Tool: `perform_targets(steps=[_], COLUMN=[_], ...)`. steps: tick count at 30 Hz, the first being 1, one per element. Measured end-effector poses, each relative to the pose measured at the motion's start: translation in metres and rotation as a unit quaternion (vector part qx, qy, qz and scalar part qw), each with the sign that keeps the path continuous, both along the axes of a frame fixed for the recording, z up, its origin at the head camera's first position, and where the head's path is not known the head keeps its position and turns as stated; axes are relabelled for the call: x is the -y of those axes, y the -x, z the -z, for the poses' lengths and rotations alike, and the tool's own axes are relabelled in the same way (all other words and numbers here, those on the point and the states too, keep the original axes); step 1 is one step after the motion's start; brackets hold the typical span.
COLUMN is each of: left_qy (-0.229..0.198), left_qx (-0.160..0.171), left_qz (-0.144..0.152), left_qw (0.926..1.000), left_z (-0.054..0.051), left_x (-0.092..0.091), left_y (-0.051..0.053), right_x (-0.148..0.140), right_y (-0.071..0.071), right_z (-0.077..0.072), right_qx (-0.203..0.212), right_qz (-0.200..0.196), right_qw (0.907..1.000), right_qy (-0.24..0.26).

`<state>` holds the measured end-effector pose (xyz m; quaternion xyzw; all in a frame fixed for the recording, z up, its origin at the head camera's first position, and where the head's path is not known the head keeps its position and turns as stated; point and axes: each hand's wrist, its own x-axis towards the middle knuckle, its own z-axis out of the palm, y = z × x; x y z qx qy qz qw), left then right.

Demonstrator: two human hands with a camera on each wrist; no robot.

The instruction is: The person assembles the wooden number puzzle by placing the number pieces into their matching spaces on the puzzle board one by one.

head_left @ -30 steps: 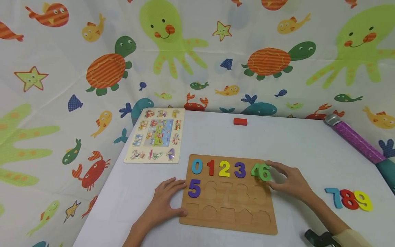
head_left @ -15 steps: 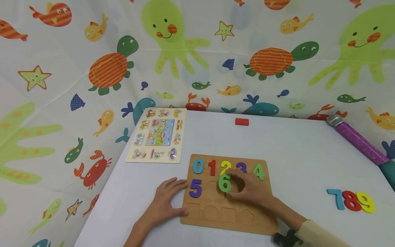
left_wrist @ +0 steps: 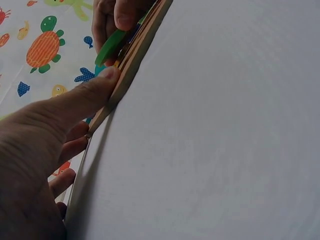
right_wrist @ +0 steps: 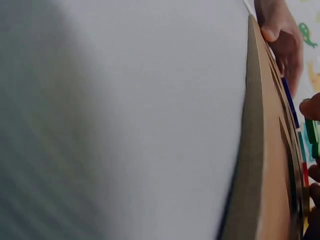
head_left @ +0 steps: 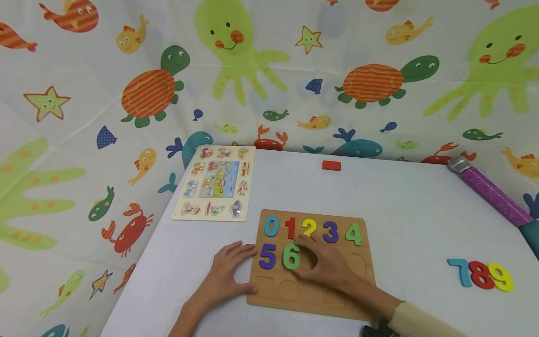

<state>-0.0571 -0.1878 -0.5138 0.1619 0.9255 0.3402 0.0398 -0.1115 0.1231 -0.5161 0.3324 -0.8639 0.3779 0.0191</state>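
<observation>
My right hand [head_left: 324, 263] pinches a green number 6 [head_left: 291, 256] between thumb and fingers over the wooden number board [head_left: 309, 309]. The left wrist view shows the green 6 [left_wrist: 111, 47] tilted, partly off the board. My left hand [head_left: 225, 271] lies at the board's left side, fingers extended along the edge and thumb touching its surface. Set in the board are a blue 0 [head_left: 271, 226], red 1 [head_left: 290, 228], yellow 2 [head_left: 309, 226], purple 3 [head_left: 331, 232], green 4 [head_left: 353, 234] and purple 5 [head_left: 267, 256]. My right hand partly covers the 2 and several recesses.
On the white table to the right lie a blue 7 [head_left: 460, 271], a red 8 [head_left: 482, 274] and a yellow 9 [head_left: 501, 277]. A picture puzzle [head_left: 181, 210] is at the back left, a red block [head_left: 331, 165] at the back. A purple glittery tube [head_left: 490, 194] lies far right.
My right hand has carried the green 6 leftward from beside the 4, across the board, to the spot right of the 5. The left hand has stayed in place.
</observation>
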Motion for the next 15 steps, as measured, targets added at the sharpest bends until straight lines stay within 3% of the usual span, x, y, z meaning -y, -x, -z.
perform_targets(steps=[15], left_qy=[-0.001], left_qx=[-0.012], left_qz=[0.003], left_qw=[0.9999], left_z=[-0.0003], left_x=[0.0004], left_y=[-0.0007], right_x=[0.0022], right_y=[-0.005], right_z=[0.0033], right_qx=[-0.005], right_qz=[0.015], right_qw=[0.9988], right_qy=[-0.047])
